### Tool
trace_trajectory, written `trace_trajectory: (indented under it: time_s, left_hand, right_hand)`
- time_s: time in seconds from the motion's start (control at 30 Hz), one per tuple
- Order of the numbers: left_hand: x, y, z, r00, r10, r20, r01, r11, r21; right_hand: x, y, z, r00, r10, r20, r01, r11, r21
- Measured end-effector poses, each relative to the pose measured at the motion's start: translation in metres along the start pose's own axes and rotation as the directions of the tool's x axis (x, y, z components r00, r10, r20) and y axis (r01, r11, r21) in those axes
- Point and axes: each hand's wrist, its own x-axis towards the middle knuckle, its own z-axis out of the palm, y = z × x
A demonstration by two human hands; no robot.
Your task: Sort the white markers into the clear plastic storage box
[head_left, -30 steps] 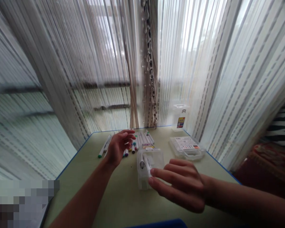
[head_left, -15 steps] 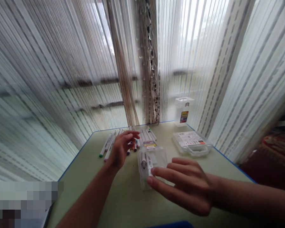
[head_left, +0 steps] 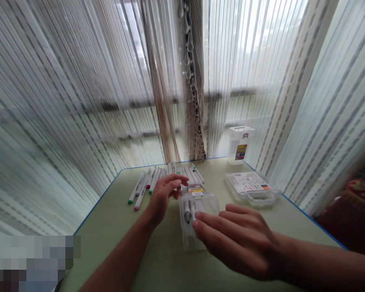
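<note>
A clear plastic marker box lies on the pale green table with a couple of markers inside. My right hand hovers flat just in front of it, fingers stretched toward the box's near end. My left hand reaches over a row of loose white markers at the far side, its fingers curled down onto them; whether it holds one is hidden.
A clear lid with a printed colour chart lies at the right. A tall clear box with a label stands at the far right corner. Striped curtains close in around the table's blue-edged far sides.
The view shifted slightly. My left hand moved a little right and nearer the clear box over the markers. My right hand stayed by the box's near end.
</note>
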Motion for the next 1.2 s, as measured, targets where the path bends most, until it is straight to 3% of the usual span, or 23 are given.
trace_trajectory:
  time_s: [0.43, 0.7, 1.07, 1.2]
  left_hand:
    - [-0.001, -0.001, 0.004, 1.0, -0.009, 0.002, 0.009, 1.0, -0.001]
    - [0.0, -0.002, 0.003, 1.0, -0.015, 0.007, 0.015, 1.0, 0.003]
    - [0.001, -0.003, 0.001, 1.0, -0.016, 0.011, 0.015, 1.0, 0.015]
    - [0.001, -0.004, 0.0, 1.0, -0.022, 0.012, 0.021, 0.999, 0.03]
  right_hand:
    - [-0.001, -0.006, 0.01, 0.987, 0.156, 0.024, -0.154, 0.986, -0.061]
    - [-0.001, -0.007, 0.012, 0.985, 0.171, 0.036, -0.17, 0.985, -0.034]
    - [0.003, 0.005, 0.0, 0.984, 0.167, -0.06, -0.167, 0.986, 0.005]
    - [0.001, 0.0, 0.002, 0.979, 0.203, -0.029, -0.205, 0.978, -0.048]
